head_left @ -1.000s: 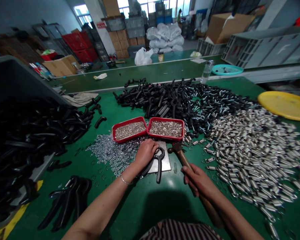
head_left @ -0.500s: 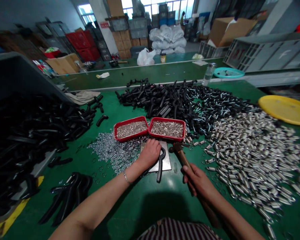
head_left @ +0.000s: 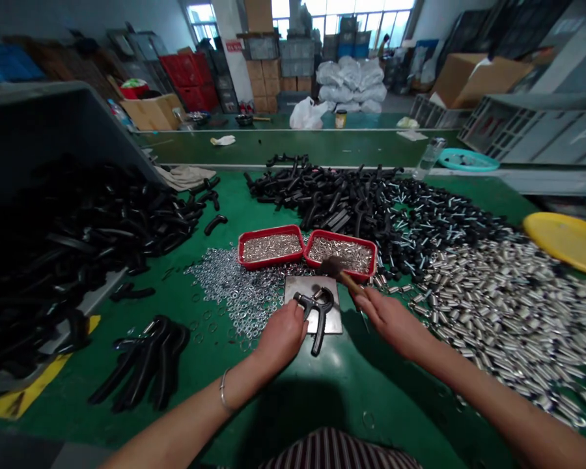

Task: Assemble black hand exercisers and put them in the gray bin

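My left hand (head_left: 284, 331) is closed on one end of a black plastic spring clamp (head_left: 320, 329). The clamp's curved end and one handle lie over a flat metal plate (head_left: 336, 319) on the green table. Gripped by its wooden handle in my right hand (head_left: 388, 319), a hammer (head_left: 350, 283) is raised, its head above the right red tray (head_left: 314, 262). Small metal pins fill that tray and the left red tray (head_left: 268, 264). Loose washers (head_left: 237, 290) spread beside the plate, to the left of my left hand.
Black clamp parts (head_left: 317, 189) are heaped behind the trays, and metal springs (head_left: 508, 312) cover the right side. A tipped bin (head_left: 122, 143) of black handles stands at left, near several assembled clamps (head_left: 151, 365). A yellow lid (head_left: 566, 241) lies far right.
My left hand has drawn back toward me, now holding the clamp by one end and exposing more of it. My right hand has lifted the hammer up. The view has shifted slightly.
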Demonstrator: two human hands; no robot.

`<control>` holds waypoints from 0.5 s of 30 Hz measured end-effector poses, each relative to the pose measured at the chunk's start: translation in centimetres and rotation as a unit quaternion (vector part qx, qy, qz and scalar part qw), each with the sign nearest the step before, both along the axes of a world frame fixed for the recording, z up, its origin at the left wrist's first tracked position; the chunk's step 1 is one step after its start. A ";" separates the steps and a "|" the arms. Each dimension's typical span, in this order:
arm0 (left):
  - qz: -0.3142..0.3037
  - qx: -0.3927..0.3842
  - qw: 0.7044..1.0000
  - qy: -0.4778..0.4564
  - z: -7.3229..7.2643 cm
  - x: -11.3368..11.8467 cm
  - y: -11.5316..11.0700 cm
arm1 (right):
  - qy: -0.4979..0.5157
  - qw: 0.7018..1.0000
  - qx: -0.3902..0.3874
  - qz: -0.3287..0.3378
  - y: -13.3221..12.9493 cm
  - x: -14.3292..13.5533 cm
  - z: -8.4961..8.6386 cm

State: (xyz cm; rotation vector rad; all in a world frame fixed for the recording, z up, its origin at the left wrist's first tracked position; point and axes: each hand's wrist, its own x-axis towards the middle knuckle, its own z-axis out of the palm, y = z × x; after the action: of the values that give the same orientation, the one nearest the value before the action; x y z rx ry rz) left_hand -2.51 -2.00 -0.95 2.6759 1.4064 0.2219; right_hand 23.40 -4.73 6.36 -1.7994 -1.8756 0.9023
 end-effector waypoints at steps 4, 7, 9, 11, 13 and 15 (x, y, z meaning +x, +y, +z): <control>0.003 -0.015 1.000 0.008 0.0 0.6 0.6 | -0.012 0.997 -0.055 0.044 0.9 0.1 -0.7; 0.006 -0.020 1.000 0.023 0.7 0.6 0.7 | -0.020 0.999 -0.005 0.041 1.2 0.3 -0.5; 0.015 -0.032 0.999 0.034 1.2 0.5 0.7 | -0.050 0.998 -0.019 0.045 1.3 0.3 -0.5; 0.023 -0.046 0.998 0.039 1.5 0.4 0.6 | -0.060 0.995 -0.054 0.061 1.3 0.2 -0.5; 0.030 -0.056 0.997 0.033 1.5 0.3 0.7 | -0.044 0.994 -0.059 0.079 0.9 0.1 -0.5; 0.034 -0.058 0.997 0.024 1.4 0.2 0.8 | -0.044 0.994 -0.040 0.095 0.3 -0.3 -0.5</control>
State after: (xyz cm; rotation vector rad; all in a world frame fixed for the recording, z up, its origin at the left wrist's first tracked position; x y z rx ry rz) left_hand -2.27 -1.21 0.44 2.5592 1.4775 0.0782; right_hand 23.09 -4.39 5.82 -1.7542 -2.1243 0.9907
